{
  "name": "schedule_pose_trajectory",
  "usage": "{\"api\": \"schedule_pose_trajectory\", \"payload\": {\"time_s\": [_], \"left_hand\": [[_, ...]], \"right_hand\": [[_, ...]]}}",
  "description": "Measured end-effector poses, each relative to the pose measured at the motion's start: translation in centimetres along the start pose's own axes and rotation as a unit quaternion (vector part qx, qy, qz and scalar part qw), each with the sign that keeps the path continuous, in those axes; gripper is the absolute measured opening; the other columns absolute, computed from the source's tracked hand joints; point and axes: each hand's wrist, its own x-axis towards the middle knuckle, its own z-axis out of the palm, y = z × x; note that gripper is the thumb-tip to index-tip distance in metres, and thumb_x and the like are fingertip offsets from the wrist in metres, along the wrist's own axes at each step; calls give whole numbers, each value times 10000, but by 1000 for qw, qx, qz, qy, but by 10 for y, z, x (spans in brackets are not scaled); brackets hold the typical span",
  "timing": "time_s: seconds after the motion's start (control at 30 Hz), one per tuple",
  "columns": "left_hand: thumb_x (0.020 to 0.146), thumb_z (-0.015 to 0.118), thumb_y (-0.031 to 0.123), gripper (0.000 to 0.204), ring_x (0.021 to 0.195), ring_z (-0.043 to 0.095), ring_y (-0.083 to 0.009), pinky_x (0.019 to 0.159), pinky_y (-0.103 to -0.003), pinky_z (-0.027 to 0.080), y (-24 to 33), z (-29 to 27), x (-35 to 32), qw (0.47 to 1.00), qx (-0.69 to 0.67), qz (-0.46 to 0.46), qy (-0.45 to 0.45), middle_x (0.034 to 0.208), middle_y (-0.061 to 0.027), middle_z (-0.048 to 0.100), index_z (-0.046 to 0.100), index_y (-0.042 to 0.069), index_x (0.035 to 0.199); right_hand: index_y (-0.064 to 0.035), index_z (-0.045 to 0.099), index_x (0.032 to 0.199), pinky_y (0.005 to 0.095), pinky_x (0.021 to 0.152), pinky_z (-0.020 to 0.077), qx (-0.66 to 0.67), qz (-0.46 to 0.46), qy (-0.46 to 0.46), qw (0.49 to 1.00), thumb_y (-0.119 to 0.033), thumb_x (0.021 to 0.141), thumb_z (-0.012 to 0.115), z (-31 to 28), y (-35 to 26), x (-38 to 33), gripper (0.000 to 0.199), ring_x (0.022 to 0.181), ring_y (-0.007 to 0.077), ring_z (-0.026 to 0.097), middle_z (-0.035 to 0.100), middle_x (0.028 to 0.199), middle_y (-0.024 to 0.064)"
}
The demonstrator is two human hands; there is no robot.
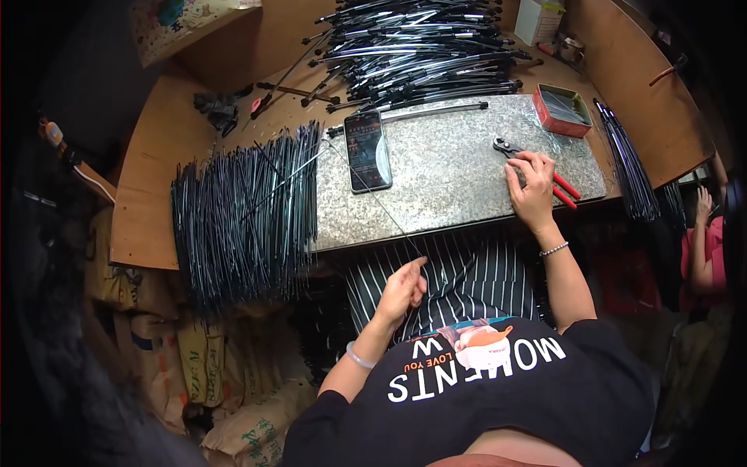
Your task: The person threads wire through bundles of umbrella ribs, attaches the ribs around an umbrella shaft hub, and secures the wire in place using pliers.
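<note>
My left hand [403, 290] is closed in a pinch at the near edge of the work slab, over my lap. From its fingertips a thin dark wire [387, 212] runs up and left across the phone [367, 152]. My right hand [532, 188] is on the right part of the grey speckled slab [451, 179], fingers curled around red-handled pliers [566, 191]. The pliers' dark jaws [504, 146] point up and left past my fingers; the palm hides their middle. A thick bundle of thin black rods or cables [245, 210] overhangs the table's left front edge.
Black cables with silver sections [420, 54] are heaped at the back. A red tin [562, 110] of thin pieces sits back right. More dark rods [627, 167] hang over the right edge. Dark gloves [219, 109] lie back left. Another person's arm [703, 233] shows far right.
</note>
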Motion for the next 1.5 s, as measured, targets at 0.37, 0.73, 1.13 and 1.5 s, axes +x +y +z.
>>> {"api": "schedule_pose_trajectory", "payload": {"time_s": [0.37, 0.73, 1.13, 1.5], "left_hand": [[937, 471, 238, 288, 484, 434, -45, 450, -192, 351, 35, 42, 5, 967, 110, 177, -147, 563, 13, 485, 603, 8, 824], [749, 686, 109, 150, 634, 608, -205, 564, -294, 478, 96, -21, -1, 824, 371, 416, 103, 762, -116, 630, 638, 25, 864], [798, 631, 336, 448, 1014, 538, -346, 846, -421, 456, 188, -185, 69, 530, 719, 132, 431, 1064, -198, 546, 528, -30, 1035], [863, 514, 166, 294, 898, 568, -417, 798, -471, 451, 219, -172, 61, 580, 687, 170, 404, 989, -264, 574, 478, -40, 1069]], "right_hand": [[-5, 585, 1028, 265, 779, 422, 472, 145, -218, 842, -92, 843, 562, -18, -69, -12, 206, 892, 148, 523, 580, 987, 79], [8, 546, 1007, 186, 440, 305, 510, 182, -210, 814, -131, 958, 412, -36, -80, -9, 199, 470, 29, 331, 382, 584, -57], [8, 552, 1016, 229, 756, 465, 516, 287, -55, 805, -198, 963, 411, 21, 51, 5, 256, 802, 94, 554, 595, 953, 68], [0, 575, 995, 225, 752, 442, 415, 272, -9, 868, -211, 964, 405, 8, 87, 15, 273, 804, 85, 554, 624, 900, 52]]}}
